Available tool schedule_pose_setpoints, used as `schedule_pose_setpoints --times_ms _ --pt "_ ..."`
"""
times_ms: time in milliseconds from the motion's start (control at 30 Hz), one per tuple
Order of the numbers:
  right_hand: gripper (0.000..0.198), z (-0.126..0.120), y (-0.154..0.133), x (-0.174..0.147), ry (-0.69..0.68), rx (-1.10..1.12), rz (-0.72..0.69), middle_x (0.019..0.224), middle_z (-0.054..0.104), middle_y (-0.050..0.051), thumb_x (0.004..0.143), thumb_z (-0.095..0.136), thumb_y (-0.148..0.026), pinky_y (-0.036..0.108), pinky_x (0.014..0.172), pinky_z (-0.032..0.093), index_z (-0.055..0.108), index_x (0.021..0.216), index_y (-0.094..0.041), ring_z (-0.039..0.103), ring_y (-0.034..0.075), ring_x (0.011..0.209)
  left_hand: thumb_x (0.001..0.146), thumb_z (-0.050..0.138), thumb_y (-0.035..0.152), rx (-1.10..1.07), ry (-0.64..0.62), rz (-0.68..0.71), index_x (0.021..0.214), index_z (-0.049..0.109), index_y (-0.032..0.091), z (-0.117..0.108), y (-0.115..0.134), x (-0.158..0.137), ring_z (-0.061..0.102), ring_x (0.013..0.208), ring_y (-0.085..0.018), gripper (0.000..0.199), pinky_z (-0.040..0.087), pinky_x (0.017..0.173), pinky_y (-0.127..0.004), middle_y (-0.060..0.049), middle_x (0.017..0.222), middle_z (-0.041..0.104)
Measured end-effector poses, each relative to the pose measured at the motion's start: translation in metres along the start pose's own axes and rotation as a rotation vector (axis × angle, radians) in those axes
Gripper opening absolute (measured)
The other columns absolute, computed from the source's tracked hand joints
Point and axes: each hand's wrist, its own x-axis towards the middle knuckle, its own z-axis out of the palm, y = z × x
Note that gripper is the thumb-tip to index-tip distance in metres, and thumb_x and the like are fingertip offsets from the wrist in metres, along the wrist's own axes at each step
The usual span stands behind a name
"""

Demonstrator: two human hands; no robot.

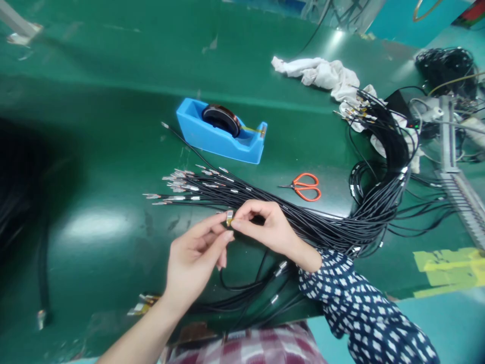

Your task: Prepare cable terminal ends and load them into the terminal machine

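Observation:
A small silver cable connector (229,215) with amber tape at its lower end is between my hands. My left hand (197,250) pinches it from the left between thumb and fingers. From the right, my right hand (265,222) has thumb and forefinger closed at the taped part. Whether the right fingertips grip tape or the connector itself is too small to tell. Just behind my hands lies a bundle of black cables (257,194) with bare silvery ends pointing left. More black cables (242,298) lie below my hands, and a group of taped connectors (144,305) lies beside my left forearm.
Behind the bundle stands a blue tape dispenser (220,144) with an amber tape roll (222,120). Red-handled scissors (307,187) lie right of it. A white cloth (326,73), more cable ends (359,108) and a metal rail (460,197) are on the right of the green table (113,162).

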Motion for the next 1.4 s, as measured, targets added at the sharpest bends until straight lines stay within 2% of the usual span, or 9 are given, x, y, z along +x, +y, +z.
schedule_pose_setpoints --times_ms 533,667,833,1000,1167,1233,1400 --pt "0.023 0.004 0.004 -0.001 0.022 -0.014 0.000 0.064 0.063 -0.001 0.079 0.076 -0.035 0.023 0.061 0.045 0.069 0.075 -0.014 0.051 0.009 0.059 0.085 0.069 0.023 -0.044 -0.011 0.032 0.107 0.066 0.022 0.000 -0.001 0.001 0.053 0.039 -0.005 0.023 0.043 0.036 -0.017 0.003 0.073 0.063" --pt "0.025 0.007 0.005 -0.003 0.025 -0.067 0.001 0.067 0.063 0.000 0.079 0.075 -0.037 0.024 0.062 0.046 0.069 0.076 -0.014 0.053 0.011 0.062 0.086 0.068 0.026 -0.068 0.030 0.004 0.102 0.066 0.020 -0.001 -0.007 0.002 0.050 0.037 -0.005 0.017 0.037 0.033 -0.016 0.001 0.069 0.065" --pt "0.027 0.007 0.003 -0.004 0.019 -0.101 -0.011 0.068 0.063 0.001 0.082 0.072 -0.040 0.025 0.062 0.046 0.069 0.074 -0.014 0.053 0.011 0.063 0.087 0.067 0.028 -0.097 0.034 -0.025 0.102 0.068 0.018 -0.003 -0.011 0.002 0.050 0.039 -0.006 0.018 0.037 0.034 -0.016 0.000 0.069 0.064" --pt "0.030 0.003 0.005 -0.003 0.014 -0.087 0.002 0.070 0.064 0.001 0.081 0.072 -0.044 0.026 0.064 0.045 0.070 0.077 -0.015 0.053 0.012 0.064 0.086 0.068 0.032 -0.152 -0.048 -0.129 0.105 0.061 0.019 -0.004 -0.006 0.005 0.046 0.038 -0.004 0.024 0.033 0.035 -0.014 0.002 0.067 0.062" --pt "0.029 -0.001 0.006 -0.002 -0.010 -0.087 -0.022 0.074 0.066 0.003 0.083 0.071 -0.043 0.028 0.067 0.046 0.071 0.080 -0.015 0.054 0.013 0.067 0.078 0.076 0.031 -0.190 -0.077 -0.276 0.077 0.053 0.016 -0.004 0.000 0.010 0.040 0.033 -0.001 0.027 0.026 0.034 -0.012 0.005 0.061 0.058" --pt "0.030 -0.002 0.006 -0.002 -0.011 -0.091 -0.011 0.074 0.066 0.003 0.083 0.071 -0.044 0.028 0.066 0.046 0.072 0.081 -0.015 0.054 0.013 0.067 0.075 0.078 0.032 -0.218 -0.078 -0.324 0.072 0.054 0.015 -0.004 0.001 0.012 0.040 0.033 -0.001 0.030 0.026 0.034 -0.013 0.005 0.061 0.059" --pt "0.030 -0.001 0.005 -0.001 -0.010 -0.044 0.027 0.072 0.068 0.003 0.082 0.072 -0.044 0.026 0.064 0.047 0.072 0.079 -0.014 0.056 0.012 0.063 0.072 0.080 0.033 -0.304 -0.098 -0.404 0.074 0.059 0.013 -0.004 -0.001 0.013 0.040 0.035 0.000 0.029 0.027 0.036 -0.013 0.003 0.065 0.062"
